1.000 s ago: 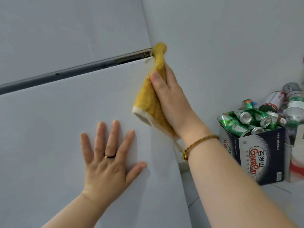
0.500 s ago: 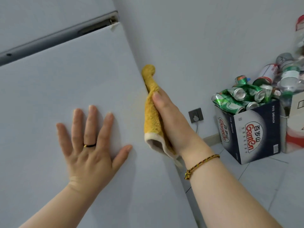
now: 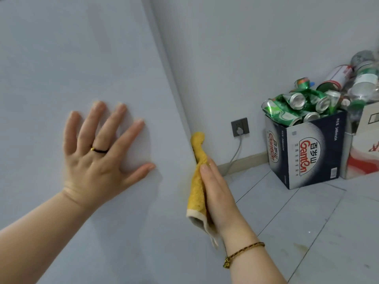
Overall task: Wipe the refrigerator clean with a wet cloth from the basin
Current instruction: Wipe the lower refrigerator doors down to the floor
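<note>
Refrigerator, a pale grey flat-sided metal cabinet (image 3: 86, 58), with a mustard-yellow terry cloth (image 3: 197, 181) pressed along its right-hand vertical edge.

The refrigerator fills the left part of the view. The left hand (image 3: 98, 158) lies flat on its door, fingers straight and spread, a dark ring (image 3: 99, 150) on one finger. The right hand (image 3: 218, 195), fingers straight and together, presses the cloth against the refrigerator's corner; the cloth's pale hem hangs below the palm. A braided bracelet (image 3: 244, 253) circles the right wrist. On the wall right of the refrigerator sits a grey socket with a white plug (image 3: 239, 127). Further right of the refrigerator, on the tiled floor (image 3: 307, 222), stands a dark blue cardboard box (image 3: 307, 152) heaped with crushed green cans (image 3: 295, 105).
</note>
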A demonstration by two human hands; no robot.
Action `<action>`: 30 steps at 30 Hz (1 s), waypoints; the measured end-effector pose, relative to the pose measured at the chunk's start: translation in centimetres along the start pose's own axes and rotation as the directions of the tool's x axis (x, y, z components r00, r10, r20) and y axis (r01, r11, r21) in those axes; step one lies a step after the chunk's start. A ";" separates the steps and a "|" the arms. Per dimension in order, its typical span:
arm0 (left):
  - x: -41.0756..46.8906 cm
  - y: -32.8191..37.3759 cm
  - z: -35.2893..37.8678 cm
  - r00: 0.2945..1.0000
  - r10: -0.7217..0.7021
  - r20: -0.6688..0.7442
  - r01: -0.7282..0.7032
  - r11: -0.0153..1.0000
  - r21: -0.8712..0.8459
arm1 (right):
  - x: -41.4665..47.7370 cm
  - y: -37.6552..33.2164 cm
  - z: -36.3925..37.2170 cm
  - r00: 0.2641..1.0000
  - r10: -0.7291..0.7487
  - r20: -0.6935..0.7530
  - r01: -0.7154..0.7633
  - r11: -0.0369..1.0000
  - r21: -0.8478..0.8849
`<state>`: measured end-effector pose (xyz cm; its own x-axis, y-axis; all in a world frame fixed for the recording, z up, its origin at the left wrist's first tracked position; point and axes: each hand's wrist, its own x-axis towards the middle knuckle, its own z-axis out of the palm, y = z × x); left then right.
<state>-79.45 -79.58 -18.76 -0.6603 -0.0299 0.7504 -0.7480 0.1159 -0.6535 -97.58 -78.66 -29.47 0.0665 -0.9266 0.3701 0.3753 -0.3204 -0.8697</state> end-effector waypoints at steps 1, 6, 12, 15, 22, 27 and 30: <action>0.1 0.0 0.0 1.000 0.004 -0.010 -0.004 1.000 0.007 | -0.2 0.2 0.3 0.999 -0.028 -0.020 0.028 1.000 -0.011; -1.9 2.9 -1.0 0.998 -0.022 0.062 0.031 0.988 -0.152 | -4.2 5.7 -1.0 0.966 0.171 -0.196 -0.175 0.985 0.000; -8.6 10.0 -0.6 0.980 0.058 0.188 -0.003 0.960 -0.281 | -5.8 9.1 -1.7 0.876 0.298 -0.378 -0.334 0.942 -0.030; -9.7 10.6 0.6 0.988 0.070 0.139 -0.044 0.982 -0.184 | -5.7 9.2 -0.9 0.910 0.148 -0.387 -0.190 0.979 -0.072; -10.5 10.8 1.4 0.989 0.114 0.094 -0.102 0.987 -0.126 | -9.5 17.3 -3.9 0.645 0.551 -0.529 -0.537 0.820 0.198; -10.8 10.9 1.1 0.988 0.066 0.139 -0.036 0.977 -0.210 | -8.8 16.7 -3.7 0.730 0.472 -0.493 -0.472 0.871 0.136; -10.9 10.9 1.0 0.978 0.062 0.201 -0.004 0.960 -0.279 | -8.4 15.9 -3.6 0.844 0.328 -0.424 -0.338 0.940 0.053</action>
<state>-80.51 -78.99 -34.18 -0.7055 -0.2212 0.6734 -0.6970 0.3886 -0.6026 -95.48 -76.70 -47.58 -0.2132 -0.9706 -0.1116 0.3796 0.0230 -0.9249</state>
